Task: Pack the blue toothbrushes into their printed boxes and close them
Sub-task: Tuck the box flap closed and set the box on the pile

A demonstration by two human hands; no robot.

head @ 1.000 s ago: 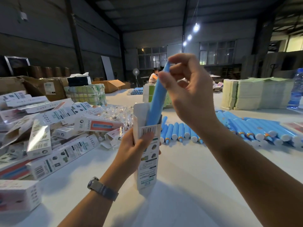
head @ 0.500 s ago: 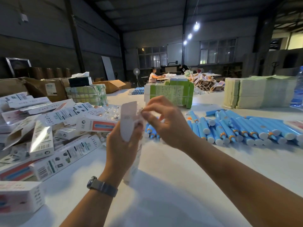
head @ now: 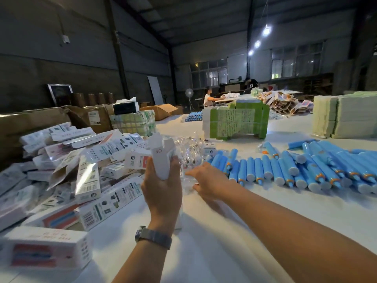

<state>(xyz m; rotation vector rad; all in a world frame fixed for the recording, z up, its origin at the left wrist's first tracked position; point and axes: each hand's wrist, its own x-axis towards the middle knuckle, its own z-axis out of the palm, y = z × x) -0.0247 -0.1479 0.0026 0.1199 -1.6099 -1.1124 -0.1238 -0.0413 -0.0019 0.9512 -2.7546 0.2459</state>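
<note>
My left hand (head: 162, 194) grips a white printed box (head: 162, 158) upright above the table, its top flaps standing up and unfolded. The toothbrush put into it is hidden inside. My right hand (head: 208, 180) reaches forward and low, fingers on a heap of small clear plastic bags (head: 190, 154); whether it holds one I cannot tell. Several blue toothbrushes (head: 285, 170) with white ends lie in rows on the white table (head: 224, 231) to the right. A pile of printed boxes (head: 81, 170) spreads across the left.
A green block of stacked cartons (head: 236, 121) stands behind the bags. Pale stacks of flat cartons (head: 344, 117) sit at the far right. Brown cardboard boxes (head: 40, 121) line the left edge. A person (head: 208, 98) sits at a far table.
The blue toothbrush went down into the box and out of sight. My right hand left the box top and moved forward down to the clear bags. The view shifted left.
</note>
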